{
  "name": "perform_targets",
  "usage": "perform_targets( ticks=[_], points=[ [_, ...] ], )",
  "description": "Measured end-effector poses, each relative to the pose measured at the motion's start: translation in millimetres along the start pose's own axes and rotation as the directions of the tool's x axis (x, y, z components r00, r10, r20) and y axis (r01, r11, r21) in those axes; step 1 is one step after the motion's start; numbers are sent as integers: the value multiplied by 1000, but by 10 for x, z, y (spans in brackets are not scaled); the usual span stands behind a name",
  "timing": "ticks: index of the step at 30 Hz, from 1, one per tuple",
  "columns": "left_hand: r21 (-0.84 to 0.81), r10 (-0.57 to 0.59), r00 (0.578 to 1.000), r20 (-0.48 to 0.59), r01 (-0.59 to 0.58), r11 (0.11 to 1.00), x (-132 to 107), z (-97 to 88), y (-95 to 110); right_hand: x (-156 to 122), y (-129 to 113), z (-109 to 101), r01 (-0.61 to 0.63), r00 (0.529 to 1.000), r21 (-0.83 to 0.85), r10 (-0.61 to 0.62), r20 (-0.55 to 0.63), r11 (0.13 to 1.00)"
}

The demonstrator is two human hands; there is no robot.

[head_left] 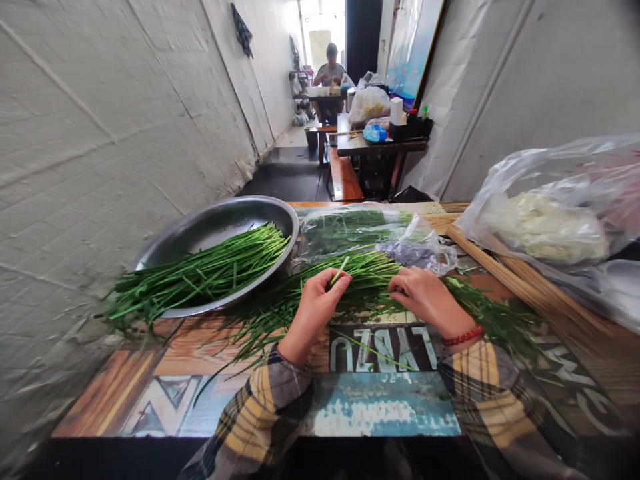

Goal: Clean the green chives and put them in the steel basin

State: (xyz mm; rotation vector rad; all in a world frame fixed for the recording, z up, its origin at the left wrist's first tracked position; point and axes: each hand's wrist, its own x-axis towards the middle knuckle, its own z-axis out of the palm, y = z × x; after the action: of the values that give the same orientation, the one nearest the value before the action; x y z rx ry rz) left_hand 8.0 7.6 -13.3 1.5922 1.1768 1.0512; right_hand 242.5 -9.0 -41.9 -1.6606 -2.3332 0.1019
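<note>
My left hand (324, 293) is closed around a garlic chive, whose pale cut end (340, 269) sticks up past the thumb. To its right my right hand (425, 293), with a red bead bracelet at the wrist, has its fingers pinched together; whatever is between them is hidden. Under and behind both hands lies a loose pile of garlic chives (373, 270) on the table. Many more garlic chives (220, 270) rest in a wide steel basin (200, 230) at the left, their leafy tips hanging over its rim.
Behind the pile sits a clear plastic bag (320, 237) of greens. Bundled wooden skewers (520, 273) and a bag of pale food (550, 223) are at the right. Leaf scraps litter the patterned table (380, 407). Farther back, a person (330, 70) sits at another table.
</note>
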Motion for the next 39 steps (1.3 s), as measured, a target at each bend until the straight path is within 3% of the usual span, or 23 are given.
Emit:
perform_targets(
  ticks=[5, 11, 17, 20, 27, 30, 33, 35, 37, 39],
  points=[
    [31, -42, 999, -2, 42, 999, -14, 38, -5, 7, -19, -33, 37, 999, 61, -37, 0, 997],
    [-19, -26, 995, -96, 25, 1000, -14, 27, -14, 40, -76, -133, 84, 965, 437, 35, -259, 896],
    [-58, -4, 982, -189, -7, 998, -26, 9, -13, 19, -148, -154, 49, 964, 613, 124, -236, 789],
    [-27, 45, 991, -123, -49, 998, -44, 16, 13, 14, -180, -150, 55, 965, 629, 121, -234, 775],
    [127, 112, 971, 211, -141, 982, -94, 88, 56, 37, -326, -99, 110, 962, 638, 80, -262, 763],
    [127, 99, 973, 210, -128, 984, -91, 95, 38, 41, -288, -102, 44, 937, 640, 191, -293, 767],
    [106, 49, 982, 184, -69, 992, -79, 84, 23, 25, -166, -170, -67, 880, 667, 359, -310, 742],
    [86, 23, 984, 178, -39, 995, -75, 80, 23, 8, -98, -231, -59, 915, 687, 314, -253, 724],
    [80, 21, 984, 176, -35, 996, -76, 80, 29, -4, -80, -271, 9, 967, 690, 169, -190, 724],
    [93, 30, 984, 176, -47, 995, -82, 84, 39, -5, -110, -269, 67, 978, 686, 87, -187, 724]
  ],
)
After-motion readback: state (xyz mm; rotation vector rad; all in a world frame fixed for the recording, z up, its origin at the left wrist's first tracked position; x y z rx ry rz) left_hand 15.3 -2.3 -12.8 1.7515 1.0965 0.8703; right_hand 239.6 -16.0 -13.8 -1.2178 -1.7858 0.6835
